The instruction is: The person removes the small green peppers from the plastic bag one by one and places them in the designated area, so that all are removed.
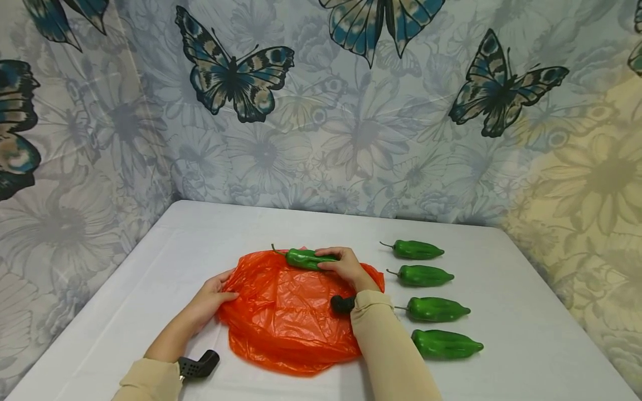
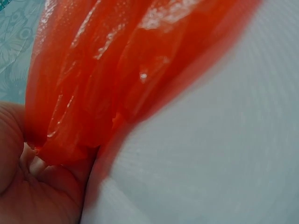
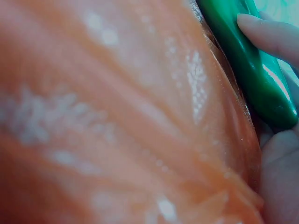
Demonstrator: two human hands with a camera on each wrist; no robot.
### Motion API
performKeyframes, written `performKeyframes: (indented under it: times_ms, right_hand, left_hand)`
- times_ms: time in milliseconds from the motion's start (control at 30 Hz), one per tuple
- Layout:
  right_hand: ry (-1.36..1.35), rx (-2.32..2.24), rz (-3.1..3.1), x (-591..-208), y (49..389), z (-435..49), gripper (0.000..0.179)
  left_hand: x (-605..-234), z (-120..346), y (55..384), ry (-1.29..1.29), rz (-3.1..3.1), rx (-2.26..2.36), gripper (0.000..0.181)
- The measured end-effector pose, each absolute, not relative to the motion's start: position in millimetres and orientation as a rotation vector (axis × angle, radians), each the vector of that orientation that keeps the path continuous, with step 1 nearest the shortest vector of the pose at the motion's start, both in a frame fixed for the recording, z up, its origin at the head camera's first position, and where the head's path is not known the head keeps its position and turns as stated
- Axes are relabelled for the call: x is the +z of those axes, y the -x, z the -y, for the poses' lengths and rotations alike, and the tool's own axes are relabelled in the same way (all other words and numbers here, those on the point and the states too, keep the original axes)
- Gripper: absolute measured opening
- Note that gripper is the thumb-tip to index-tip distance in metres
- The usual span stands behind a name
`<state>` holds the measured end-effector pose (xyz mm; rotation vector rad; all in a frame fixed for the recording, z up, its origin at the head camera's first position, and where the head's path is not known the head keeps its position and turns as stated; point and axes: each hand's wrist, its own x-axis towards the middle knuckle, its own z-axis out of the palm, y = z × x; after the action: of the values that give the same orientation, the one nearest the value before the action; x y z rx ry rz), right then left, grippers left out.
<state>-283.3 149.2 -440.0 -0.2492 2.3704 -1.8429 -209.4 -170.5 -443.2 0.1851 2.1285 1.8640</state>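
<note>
A crumpled red plastic bag (image 1: 296,317) lies spread on the white table. My left hand (image 1: 207,301) grips the bag's left edge; in the left wrist view the gathered red film (image 2: 79,102) runs between thumb and fingers. Over the bag's far side, my right hand (image 1: 348,268) holds a long green pepper (image 1: 302,259) by its blunt end, its thin stem pointing left. The right wrist view has the pepper (image 3: 254,60) close beside the bag's film (image 3: 140,116), with a finger along it. How the bag's mouth lies beneath the pepper is hard to tell.
Several more green peppers lie in a column right of the bag, from the far one (image 1: 418,249) to the near one (image 1: 446,345), stems leftward. The right forearm passes close to the nearest pepper. A butterfly-print cloth (image 1: 361,139) hangs behind the table (image 1: 521,312).
</note>
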Motion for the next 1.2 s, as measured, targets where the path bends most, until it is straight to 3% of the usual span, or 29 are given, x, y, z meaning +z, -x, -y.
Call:
performKeyframes:
  times_ms: [333,800,1200]
  right_hand:
    - [0.233,-1.842,-2.393,-442.1,283.9,-147.5,0.028]
    - [-0.036,-2.027,-2.389,-431.4,286.4,-151.0,0.028]
    - [0.055,-2.007,-2.289,-403.7,287.0,-155.5,0.034]
  left_hand:
    - [-445.2,171.3,209.4,-0.16,-2.145,1.85,0.062]
    - [-443.9,168.7,209.0,-0.159,-2.164,1.837,0.061]
    - [-444.3,170.9,210.9,-0.172,-2.16,1.849,0.061]
